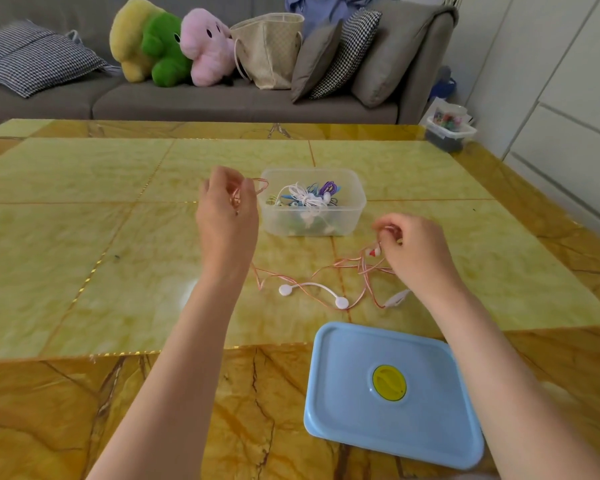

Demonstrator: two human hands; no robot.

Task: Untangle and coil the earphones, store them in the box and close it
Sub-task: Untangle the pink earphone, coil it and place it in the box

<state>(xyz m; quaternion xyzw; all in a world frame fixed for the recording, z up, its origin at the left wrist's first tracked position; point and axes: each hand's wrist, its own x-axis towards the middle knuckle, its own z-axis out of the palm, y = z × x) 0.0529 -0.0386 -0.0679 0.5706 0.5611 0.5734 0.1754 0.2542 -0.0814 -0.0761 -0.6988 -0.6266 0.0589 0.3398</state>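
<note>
A pink-orange earphone cable trails in loose tangles over the yellow table. My left hand is raised left of the box and pinches a few loops of this cable. My right hand pinches the cable near its red-and-white earbud, right of the box. The clear plastic box stands open and holds several coiled earphones, white, blue and purple. Its light blue lid with a yellow round knob lies flat near the front edge. A white strap with two round ends lies among the cable.
A grey sofa behind the table carries plush toys, cushions and a woven bag. A small lidded container sits at the table's far right corner. The table is wide, with bare surface on the left.
</note>
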